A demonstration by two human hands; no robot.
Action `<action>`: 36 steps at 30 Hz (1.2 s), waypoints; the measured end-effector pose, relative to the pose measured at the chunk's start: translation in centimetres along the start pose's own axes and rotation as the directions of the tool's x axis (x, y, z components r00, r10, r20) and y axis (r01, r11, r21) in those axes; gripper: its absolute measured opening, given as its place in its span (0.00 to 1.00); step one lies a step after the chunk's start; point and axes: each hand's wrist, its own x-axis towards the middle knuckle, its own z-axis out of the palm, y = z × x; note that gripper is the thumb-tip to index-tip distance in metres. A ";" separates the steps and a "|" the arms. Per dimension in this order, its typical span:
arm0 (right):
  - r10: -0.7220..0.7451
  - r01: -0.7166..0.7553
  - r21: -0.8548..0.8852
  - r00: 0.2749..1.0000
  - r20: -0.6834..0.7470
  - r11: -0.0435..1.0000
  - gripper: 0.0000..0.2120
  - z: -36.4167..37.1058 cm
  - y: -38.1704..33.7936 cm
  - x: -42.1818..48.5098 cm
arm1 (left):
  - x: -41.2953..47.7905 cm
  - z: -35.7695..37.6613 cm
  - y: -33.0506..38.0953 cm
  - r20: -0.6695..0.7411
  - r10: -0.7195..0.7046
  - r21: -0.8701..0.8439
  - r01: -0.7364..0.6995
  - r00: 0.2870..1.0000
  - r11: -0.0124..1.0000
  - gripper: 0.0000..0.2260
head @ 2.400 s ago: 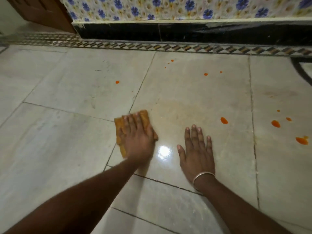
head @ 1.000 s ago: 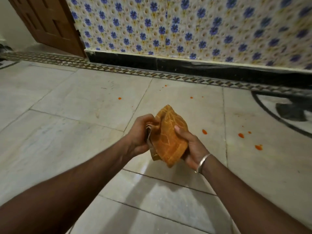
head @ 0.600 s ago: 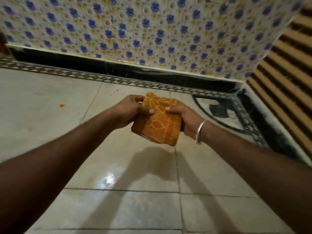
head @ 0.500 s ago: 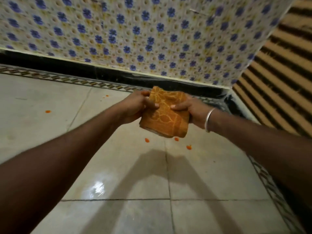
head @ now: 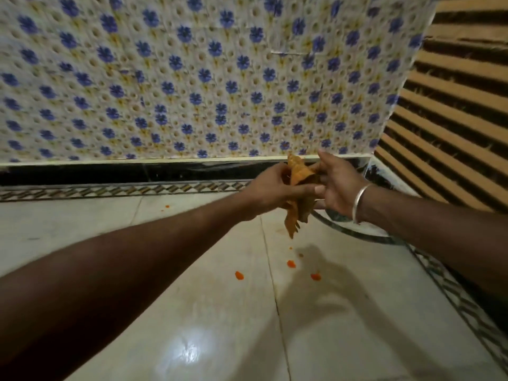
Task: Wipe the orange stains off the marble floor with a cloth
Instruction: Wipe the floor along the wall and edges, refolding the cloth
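Observation:
An orange cloth (head: 298, 199) hangs bunched in the air above the pale marble floor (head: 192, 312), held between both hands. My left hand (head: 270, 188) grips its left side and my right hand (head: 336, 185), with a silver bangle on the wrist, grips its right side. A loose corner of the cloth dangles down. Three orange stains lie on the floor below the cloth: one (head: 239, 275) left of a tile joint, two (head: 291, 264) (head: 315, 276) right of it. A small orange stain (head: 166, 206) lies farther back near the border.
A wall covered in blue-flower paper (head: 192, 78) rises behind, with a black skirting (head: 110, 173) and a patterned floor border (head: 82, 191). A brown striped surface (head: 453, 105) stands at the right. A dark curved inlay (head: 357, 232) crosses the floor under my right arm.
The view has swung right toward the corner. The cloth, flat and folded half a second ago, is now crumpled between both hands with a corner hanging down. The three stains now lie lower in view.

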 end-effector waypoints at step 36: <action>0.065 0.338 -0.678 0.867 0.494 0.653 0.29 -0.4 6.3 4.9 | 1.3 -3.8 -0.8 0.004 -0.065 0.649 0.047 0.998 0.759 0.08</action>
